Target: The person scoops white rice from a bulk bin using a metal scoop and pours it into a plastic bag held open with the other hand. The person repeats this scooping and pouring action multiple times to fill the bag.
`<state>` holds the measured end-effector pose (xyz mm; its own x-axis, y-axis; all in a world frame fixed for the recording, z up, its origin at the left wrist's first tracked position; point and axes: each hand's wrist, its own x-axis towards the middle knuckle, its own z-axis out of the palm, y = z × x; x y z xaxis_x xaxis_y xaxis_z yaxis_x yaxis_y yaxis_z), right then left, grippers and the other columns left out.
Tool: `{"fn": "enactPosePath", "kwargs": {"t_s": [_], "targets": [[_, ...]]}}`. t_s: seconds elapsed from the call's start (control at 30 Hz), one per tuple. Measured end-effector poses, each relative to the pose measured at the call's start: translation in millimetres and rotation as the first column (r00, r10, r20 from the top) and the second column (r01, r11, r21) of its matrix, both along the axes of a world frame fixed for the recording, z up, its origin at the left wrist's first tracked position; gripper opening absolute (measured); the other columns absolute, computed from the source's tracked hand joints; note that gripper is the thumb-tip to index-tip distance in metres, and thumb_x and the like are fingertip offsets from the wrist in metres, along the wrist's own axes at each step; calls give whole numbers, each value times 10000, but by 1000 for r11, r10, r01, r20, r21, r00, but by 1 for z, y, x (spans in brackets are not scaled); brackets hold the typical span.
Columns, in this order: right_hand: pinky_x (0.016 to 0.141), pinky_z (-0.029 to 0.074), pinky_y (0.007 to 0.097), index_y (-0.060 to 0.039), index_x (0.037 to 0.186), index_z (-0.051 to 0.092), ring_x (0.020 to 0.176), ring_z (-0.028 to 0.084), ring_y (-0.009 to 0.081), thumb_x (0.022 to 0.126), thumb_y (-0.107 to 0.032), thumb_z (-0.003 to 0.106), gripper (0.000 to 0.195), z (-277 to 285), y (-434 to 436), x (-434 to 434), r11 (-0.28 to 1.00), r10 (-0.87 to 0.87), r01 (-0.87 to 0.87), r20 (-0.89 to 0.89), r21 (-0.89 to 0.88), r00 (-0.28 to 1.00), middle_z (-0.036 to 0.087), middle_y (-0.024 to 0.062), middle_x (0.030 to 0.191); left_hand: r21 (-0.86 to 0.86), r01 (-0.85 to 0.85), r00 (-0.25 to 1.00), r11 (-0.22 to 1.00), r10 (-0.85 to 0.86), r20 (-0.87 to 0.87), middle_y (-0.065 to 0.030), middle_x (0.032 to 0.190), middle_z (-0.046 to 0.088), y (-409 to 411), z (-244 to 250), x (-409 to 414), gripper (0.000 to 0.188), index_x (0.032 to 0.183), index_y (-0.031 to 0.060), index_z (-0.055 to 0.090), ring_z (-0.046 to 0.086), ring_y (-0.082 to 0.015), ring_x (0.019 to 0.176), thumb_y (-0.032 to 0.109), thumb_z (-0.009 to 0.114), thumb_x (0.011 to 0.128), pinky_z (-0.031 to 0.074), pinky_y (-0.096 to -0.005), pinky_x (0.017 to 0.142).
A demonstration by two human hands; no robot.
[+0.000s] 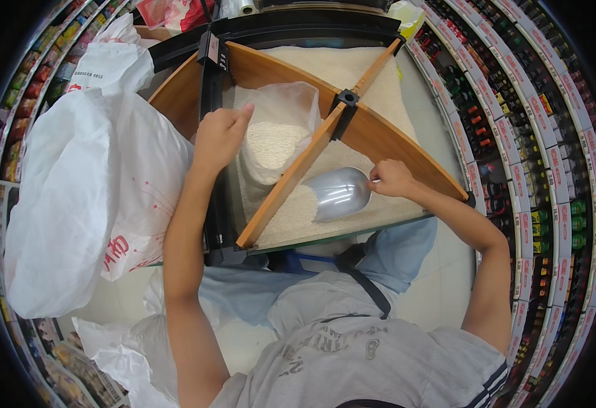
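My right hand [391, 178] grips the rear end of a metal scoop [341, 195], whose mouth lies in loose rice [290, 217] in the front compartment of a divided bin. In the compartment to its left stands a clear plastic bag [277, 137] with white rice in its lower part. My left hand [221, 135] is raised at the left of that bag, thumb pointing out; its fingers are partly hidden, and whether they pinch the bag's edge cannot be told.
Crossed wooden dividers [298, 176] part the bin, meeting at a black post [348, 98]. Large white sacks [63, 204] stand against the bin's left side. More white bags [140, 352] lie at lower left. Stocked store shelves [522, 204] line the right and left.
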<state>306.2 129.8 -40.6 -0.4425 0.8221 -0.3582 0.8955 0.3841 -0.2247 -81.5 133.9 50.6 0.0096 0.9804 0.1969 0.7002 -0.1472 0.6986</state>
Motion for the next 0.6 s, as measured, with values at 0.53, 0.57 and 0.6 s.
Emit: {"fn": "enactPosePath", "kwargs": {"t_s": [0.53, 0.57, 0.6], "targets": [[580, 460, 375, -41, 679, 674, 568, 601, 287, 722, -245, 667, 209, 31, -37, 51, 924, -313, 366, -340, 106, 887, 618, 105, 594, -4, -19, 999, 1000, 19, -34, -266, 617, 502, -1, 2, -1, 558, 662, -58, 586, 543, -446, 585, 398, 531, 977, 416, -469, 566], [579, 459, 377, -40, 679, 673, 570, 603, 285, 723, -243, 669, 208, 30, -36, 50, 923, -315, 369, -343, 104, 885, 617, 108, 595, 0, -18, 1000, 1000, 18, -24, -265, 616, 501, -1, 3, -1, 555, 660, -58, 584, 540, -446, 582, 395, 533, 977, 413, -470, 564], [578, 458, 379, -39, 678, 672, 572, 605, 283, 723, -242, 671, 208, 30, -36, 50, 923, -318, 372, -346, 103, 883, 616, 110, 596, 4, -18, 1000, 1000, 18, -13, -265, 614, 500, -2, 4, 0, 552, 658, -57, 582, 537, -445, 578, 392, 534, 977, 411, -471, 562]]}}
